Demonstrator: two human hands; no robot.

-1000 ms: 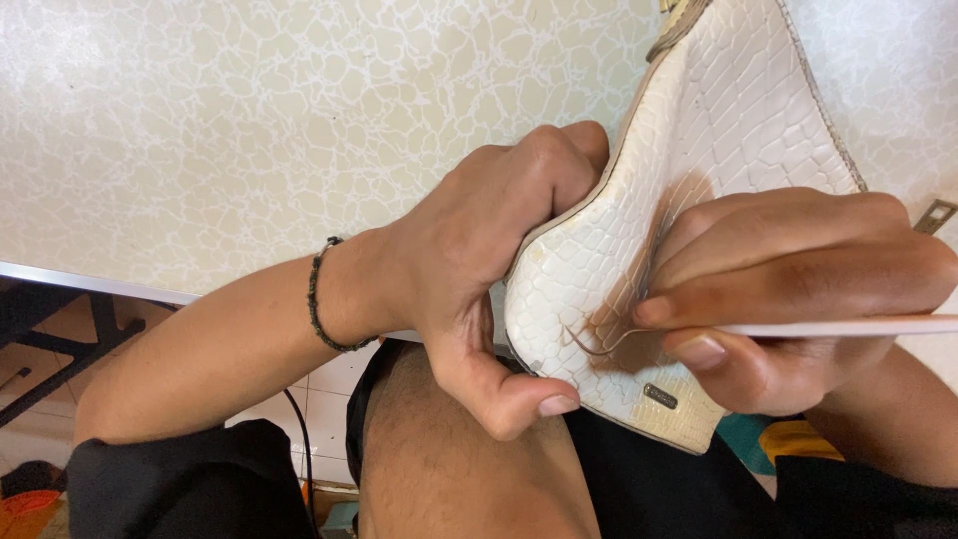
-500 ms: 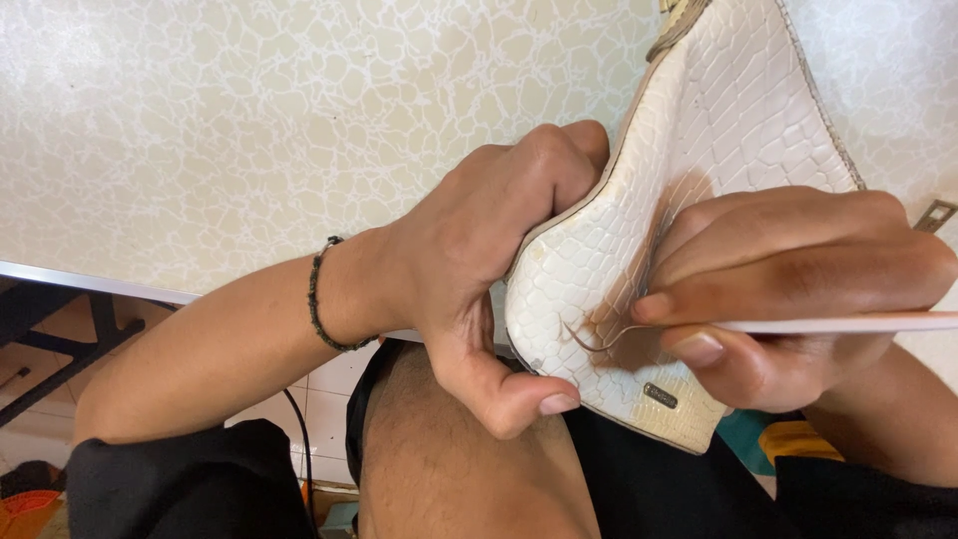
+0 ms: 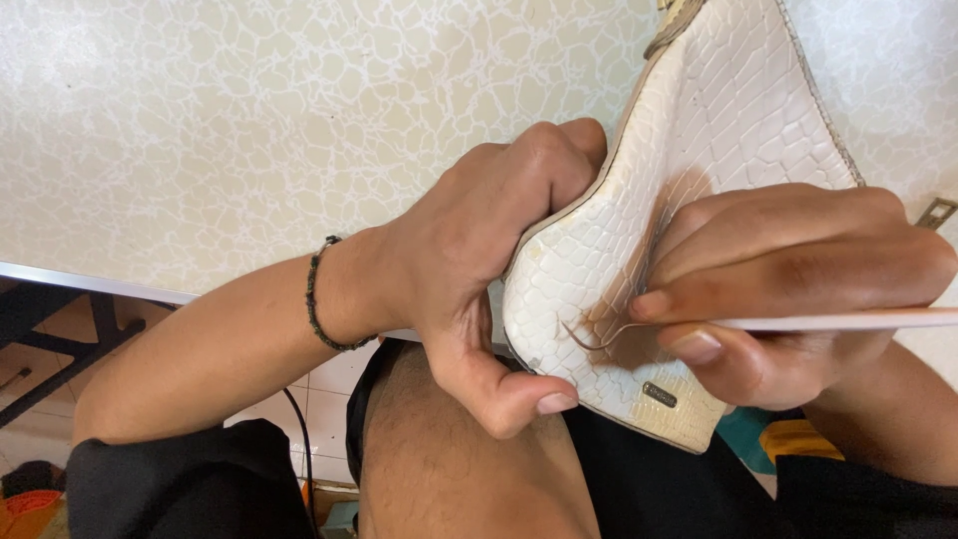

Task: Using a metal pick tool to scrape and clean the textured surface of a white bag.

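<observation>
A cream leather piece (image 3: 718,130) embossed with a scale pattern, with a curved rounded edge and a small metal tag, rests over my lap against the table edge. My left hand (image 3: 479,260) grips its left curved edge, thumb underneath, fingers curled over the top. My right hand (image 3: 798,279) pinches a thin pale stick-like tool (image 3: 848,320) whose curved tip touches the leather near the lower edge. A thin brownish mark lies on the leather at the tip. A dark bead bracelet (image 3: 321,299) circles my left wrist.
A table (image 3: 249,130) with a pale cracked-pattern top fills the upper view, its metal edge running along the left. A small metal clip (image 3: 936,212) lies at the right. Below are my bare knee, dark shorts, a tiled floor and a dark cable.
The curved tip of the tool has shifted slightly along the leather's lower edge. Both hands keep the same grip.
</observation>
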